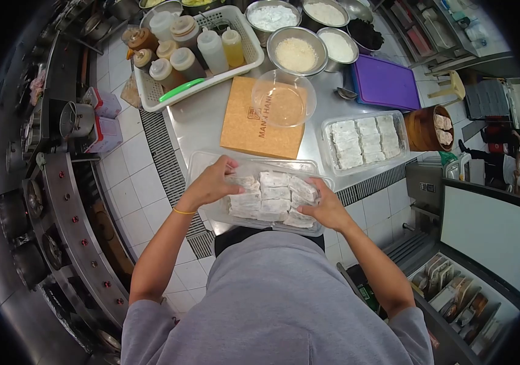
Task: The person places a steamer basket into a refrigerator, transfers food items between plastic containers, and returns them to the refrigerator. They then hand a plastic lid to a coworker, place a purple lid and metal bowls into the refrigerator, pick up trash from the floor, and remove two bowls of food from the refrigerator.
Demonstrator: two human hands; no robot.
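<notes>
A clear plastic tray (309, 230) at the table's near edge, close to my body, holds several white, flour-coated food pieces (274, 207) packed in rows. My left hand (211, 182) reaches over its left side, thumb and curled fingers around the end of a coated piece (245, 181) in the upper left. At the right side, my right hand (327, 208) has thumb and fingers against a slanted coated piece (303, 188). The fingers partly hide both pieces. Under the tray's left part lies a clear plastic lid or tray edge (198, 163).
Another tray (327, 143) of coated pieces stands right, beside a round wooden container (424, 135). Brown cardboard (235, 125) lies ahead under a clear round bowl (284, 100). Farther back are a bottle basket (251, 58), metal bowls (299, 67) and a purple lid (388, 82). Stoves (68, 213) line the left.
</notes>
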